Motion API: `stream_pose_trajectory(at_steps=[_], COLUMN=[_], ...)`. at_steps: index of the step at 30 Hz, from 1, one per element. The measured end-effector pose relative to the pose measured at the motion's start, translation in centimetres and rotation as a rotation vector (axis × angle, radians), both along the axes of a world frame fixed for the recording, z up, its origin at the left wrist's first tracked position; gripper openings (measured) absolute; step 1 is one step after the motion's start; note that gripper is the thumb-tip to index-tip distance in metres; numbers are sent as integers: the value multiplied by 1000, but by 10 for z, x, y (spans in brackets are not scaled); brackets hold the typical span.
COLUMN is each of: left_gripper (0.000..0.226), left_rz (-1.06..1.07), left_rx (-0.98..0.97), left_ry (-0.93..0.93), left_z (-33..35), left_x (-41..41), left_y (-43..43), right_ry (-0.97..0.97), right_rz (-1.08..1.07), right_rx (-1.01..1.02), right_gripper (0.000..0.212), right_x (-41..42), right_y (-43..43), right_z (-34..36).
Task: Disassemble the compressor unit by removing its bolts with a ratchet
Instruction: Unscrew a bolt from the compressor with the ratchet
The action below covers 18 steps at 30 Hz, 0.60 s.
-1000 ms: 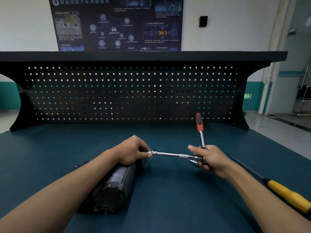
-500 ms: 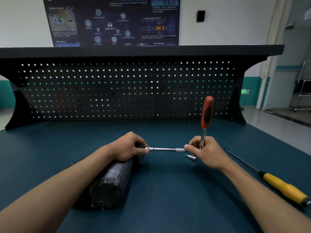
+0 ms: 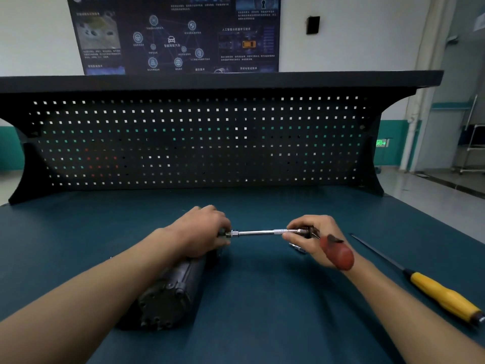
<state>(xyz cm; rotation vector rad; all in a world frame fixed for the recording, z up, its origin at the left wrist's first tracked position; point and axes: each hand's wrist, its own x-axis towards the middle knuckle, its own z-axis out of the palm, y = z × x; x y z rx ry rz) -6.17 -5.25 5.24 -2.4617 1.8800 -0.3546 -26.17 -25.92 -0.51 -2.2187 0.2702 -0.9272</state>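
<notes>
Both forearms reach forward from the bottom corners and meet near the middle of the desk. The left hand lies palm down over the far end of the compressor, and its grip is closed there, fingers curled round the housing. The compressor lies on its side on the desk, its bolted near end facing the camera.

The right hand is raised a little off the desk, its wrist bent. Its grip is closed on the ratchet at the head, with thumb and fingertips pinching where the bar joins. The red handle points back over the wrist. The bar runs level to the compressor's far end, just beside the left thumb.

A small socket lies under the right hand. A yellow screwdriver lies well apart on the right.
</notes>
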Motion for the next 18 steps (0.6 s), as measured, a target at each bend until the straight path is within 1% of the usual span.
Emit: stream_pose_trajectory(at_steps=[1,2,3,4,5,6,7,8,9,10,12,13,16,18], left_gripper=[34,38,37,29,15,9,23,35,44,48,48,49,51,51], left_rz=[2,-15,-36,-56,-44,-2,66,139,224,316,480,515,446,380], left_rx=[10,-58,-190,-395,-589,-739,-811,-826,-812,-805,-806,-824,-911,-928], left_ry=[-114,-123,-36,134,365,644,903,1110,1268,1380,1560,1651,1892,1956], left_z=[2,1,-1,-5,-12,-20,-28,-39,-49,-57,-65,-66,-66,-68], left_x=[-11,-25,-44,-64,-86,-105,-120,-131,-137,-139,-131,-125,-107,-98], left_y=[0,-2,-5,-9,-14,-20,-28,-36,-43,-50,-60,-63,-71,-74], right_ry=[9,20,30,38,43,43,39,37,35,33,32,35,39,41], right_rz=[1,5,5,-5,-20,-33,-40,-46,-53,-61,-88,-104,-123,-104], right_rx=[5,18,36,54,69,88,108,124,133,138,136,127,133,167], right_gripper=[7,8,10,13,15,16,17,17,16,16,17,18,24,29], right_x=[0,0,0,0,0,0,1,1,1,1,3,3,6,6], right_y=[0,-1,-1,-1,0,1,2,3,5,5,5,5,5,5], right_z=[0,0,1,1,1,1,1,1,1,1,2,3,1,1])
